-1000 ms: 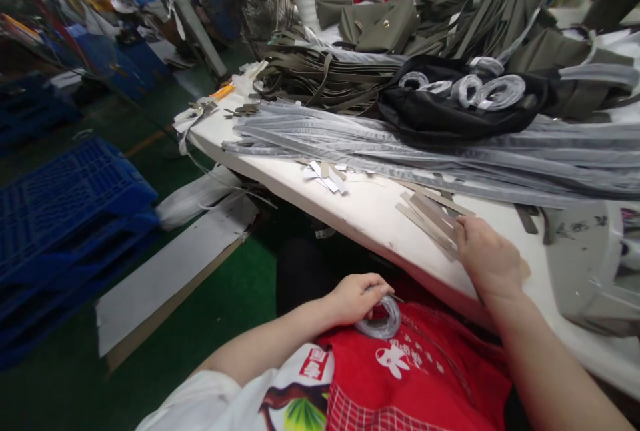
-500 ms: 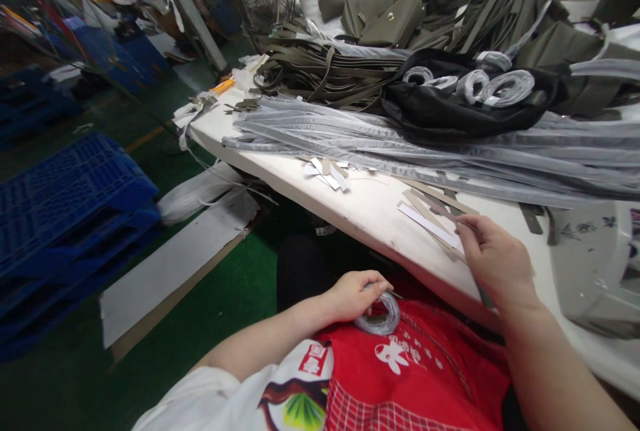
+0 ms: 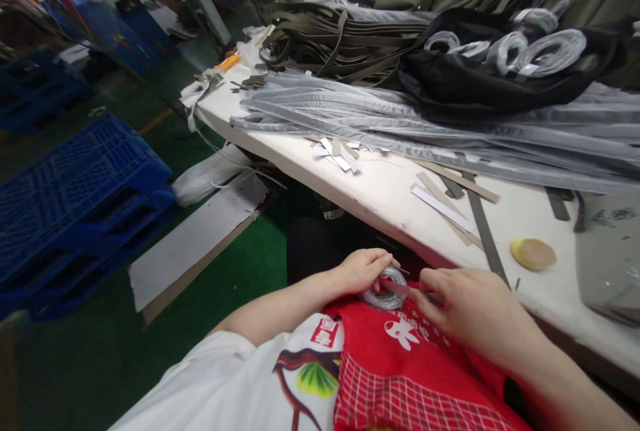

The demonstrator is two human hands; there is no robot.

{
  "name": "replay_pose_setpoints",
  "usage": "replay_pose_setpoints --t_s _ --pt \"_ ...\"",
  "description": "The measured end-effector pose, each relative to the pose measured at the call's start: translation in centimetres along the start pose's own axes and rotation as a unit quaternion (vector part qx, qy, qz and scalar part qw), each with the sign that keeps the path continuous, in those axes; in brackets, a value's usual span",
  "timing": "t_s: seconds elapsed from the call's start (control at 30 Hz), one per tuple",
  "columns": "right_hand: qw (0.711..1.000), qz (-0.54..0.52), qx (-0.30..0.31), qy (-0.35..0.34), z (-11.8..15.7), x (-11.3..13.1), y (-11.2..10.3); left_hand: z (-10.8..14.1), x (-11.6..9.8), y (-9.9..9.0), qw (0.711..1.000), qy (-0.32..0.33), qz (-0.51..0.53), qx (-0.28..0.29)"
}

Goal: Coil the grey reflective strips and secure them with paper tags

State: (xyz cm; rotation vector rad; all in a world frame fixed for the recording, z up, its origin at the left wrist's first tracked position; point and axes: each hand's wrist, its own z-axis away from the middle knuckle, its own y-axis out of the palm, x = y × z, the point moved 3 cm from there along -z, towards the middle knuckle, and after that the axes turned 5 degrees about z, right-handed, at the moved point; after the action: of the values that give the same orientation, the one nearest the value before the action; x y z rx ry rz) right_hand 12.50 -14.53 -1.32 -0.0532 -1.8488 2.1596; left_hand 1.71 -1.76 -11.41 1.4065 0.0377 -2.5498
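Grips a grey coil (image 3: 383,303) in the curled left hand (image 3: 363,271), low in front of the red apron (image 3: 390,374). Pinches a thin strip (image 3: 399,289) in the right hand (image 3: 460,294), pointing it across the coil; cannot tell whether touching. Beyond, on the white desk (image 3: 383,188), can see pale scraps (image 3: 443,208) and a yellow-rimmed disc (image 3: 534,254). Farther back, can see long grey bands (image 3: 345,106), then a black bag (image 3: 480,92) holding wound rolls (image 3: 575,44) beside olive straps (image 3: 320,38).

Coil (image 3: 384,303) grey-white. Apron (image 3: 435,368) red, white-checked below. Tabletop (image 3: 380,191) white. Pallets (image 3: 85,184) blue.
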Motion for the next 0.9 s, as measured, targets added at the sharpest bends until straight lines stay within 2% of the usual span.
replay_pose_setpoints --t_s 0.13,0.2,0.33,0.43,0.53,0.6,0.7,0.8,0.9 --pt "1.0 -0.008 0.002 0.006 -1.4 0.8 1.4 0.2 -0.3 -0.1 0.999 0.036 0.002 -0.012" --pt "0.995 -0.087 0.025 0.03 -1.7 0.0 1.8 0.2 -0.5 -0.4 0.997 0.068 -0.014 -0.023" --pt "0.945 -0.316 0.064 0.05 -1.8 -2.0 2.0 0.5 -1.1 -0.6 0.994 0.093 -0.048 -0.021" --pt "0.927 -0.363 0.037 0.085 -2.1 -3.0 2.6 1.1 -2.1 -0.3 0.987 0.137 -0.082 -0.014" --pt "0.905 -0.409 0.022 0.111 -2.4 -3.3 4.5 1.5 -2.6 0.2 0.979 0.167 -0.117 -0.025" --pt "0.88 -0.453 0.025 0.138 -2.6 -3.4 6.1 1.6 -2.6 0.3 0.978 0.165 -0.121 -0.04" --pt "0.82 -0.54 0.067 0.176 -2.6 -3.2 8.3 1.5 -2.3 0.3 0.979 0.159 -0.117 -0.056" --pt "0.766 -0.618 0.076 0.158 -2.8 -2.2 9.6 1.5 -2.4 0.4 0.978 0.161 -0.123 -0.055" --pt "0.753 -0.637 0.027 0.163 -2.8 -1.6 9.9 1.9 -2.8 0.5 0.973 0.18 -0.128 -0.065"
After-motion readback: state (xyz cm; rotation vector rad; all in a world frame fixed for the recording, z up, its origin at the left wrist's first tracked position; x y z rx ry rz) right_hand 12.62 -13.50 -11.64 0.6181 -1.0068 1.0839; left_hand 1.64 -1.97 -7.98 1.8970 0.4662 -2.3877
